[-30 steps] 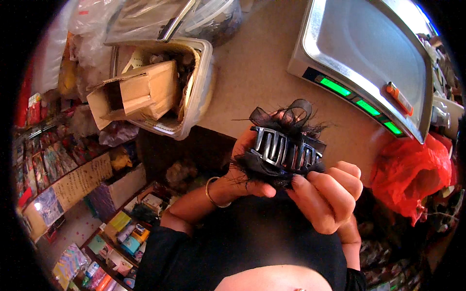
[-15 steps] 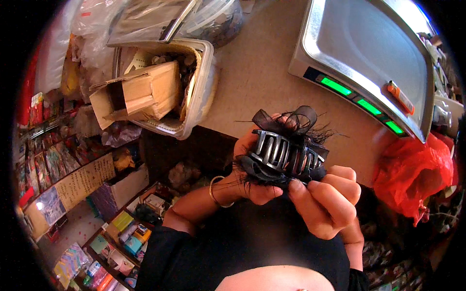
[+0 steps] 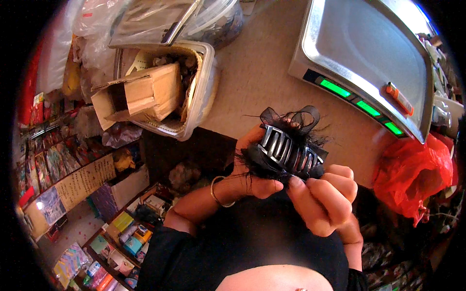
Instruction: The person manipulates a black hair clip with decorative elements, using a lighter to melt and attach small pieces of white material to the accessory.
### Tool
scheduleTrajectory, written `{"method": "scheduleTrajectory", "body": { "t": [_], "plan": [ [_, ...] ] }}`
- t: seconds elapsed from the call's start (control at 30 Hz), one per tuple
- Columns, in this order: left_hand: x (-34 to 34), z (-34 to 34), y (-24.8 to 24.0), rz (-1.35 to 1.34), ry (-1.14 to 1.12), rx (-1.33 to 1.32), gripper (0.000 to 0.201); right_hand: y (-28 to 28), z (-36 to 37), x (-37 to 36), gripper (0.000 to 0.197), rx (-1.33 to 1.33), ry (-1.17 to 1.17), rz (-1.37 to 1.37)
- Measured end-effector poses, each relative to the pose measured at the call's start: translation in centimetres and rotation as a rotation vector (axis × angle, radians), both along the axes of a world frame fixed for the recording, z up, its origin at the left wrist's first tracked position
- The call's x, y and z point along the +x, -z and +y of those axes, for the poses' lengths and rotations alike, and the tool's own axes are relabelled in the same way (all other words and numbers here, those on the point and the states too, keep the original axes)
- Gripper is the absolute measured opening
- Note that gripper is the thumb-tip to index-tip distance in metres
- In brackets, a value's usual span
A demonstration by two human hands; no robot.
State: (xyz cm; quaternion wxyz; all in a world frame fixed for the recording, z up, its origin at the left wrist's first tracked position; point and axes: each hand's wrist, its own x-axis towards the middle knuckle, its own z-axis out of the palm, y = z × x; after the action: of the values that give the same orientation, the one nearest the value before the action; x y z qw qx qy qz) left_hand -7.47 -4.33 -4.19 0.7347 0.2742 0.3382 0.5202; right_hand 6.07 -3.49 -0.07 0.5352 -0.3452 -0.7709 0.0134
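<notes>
Right hand [image 3: 323, 203] pinches, w/ thumb and curled fingers, the lower right end of a black toothed plastic claw hair clip w/ gauze bow [image 3: 287, 148]; left hand [image 3: 250, 167] clamps its left side from behind. Clip's long axis slants down-right, held over the beige countertop [image 3: 252, 77]; steel tray scale w/ green displays [image 3: 369, 58] up-right of clip, clear plastic tub w/ cardboard box [image 3: 160, 92] up-left.

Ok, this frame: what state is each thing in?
Hair claw clip: held up in both hands, teeth closed.
Left hand: grip closed on clip.
Right hand: fingers pinching clip's lower edge.
Cardboard box: open, lying in plastic tub.
Red bag: crumpled.
</notes>
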Motion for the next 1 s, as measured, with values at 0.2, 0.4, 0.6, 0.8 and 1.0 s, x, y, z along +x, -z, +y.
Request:
{"method": "scheduleTrajectory", "body": {
  "t": [0.2,0.4,0.6,0.8,1.0],
  "plan": [
    [-0.4,-0.1,1.6,-0.127,0.12,-0.166,0.079,-0.2,0.3,0.7,0.023,-0.013,-0.025,-0.054],
    [-0.5,0.8,1.7,0.015,0.141,-0.022,0.05,-0.1,0.3,0.9,0.023,-0.07,-0.056,-0.098],
    [-0.7,2.1,1.3,-0.265,0.162,0.135,0.079,0.6,0.2,1.1,0.03,-0.04,-0.151,0.278],
    [-0.5,1.3,1.0,-0.246,-0.025,0.307,0.083,-0.2,-0.3,3.1,0.024,-0.427,-0.036,0.308],
    [-0.3,2.6,1.0,-0.246,-0.033,0.481,0.086,-0.3,0.5,3.4,0.02,-0.51,-0.008,0.29]
  ]
}}
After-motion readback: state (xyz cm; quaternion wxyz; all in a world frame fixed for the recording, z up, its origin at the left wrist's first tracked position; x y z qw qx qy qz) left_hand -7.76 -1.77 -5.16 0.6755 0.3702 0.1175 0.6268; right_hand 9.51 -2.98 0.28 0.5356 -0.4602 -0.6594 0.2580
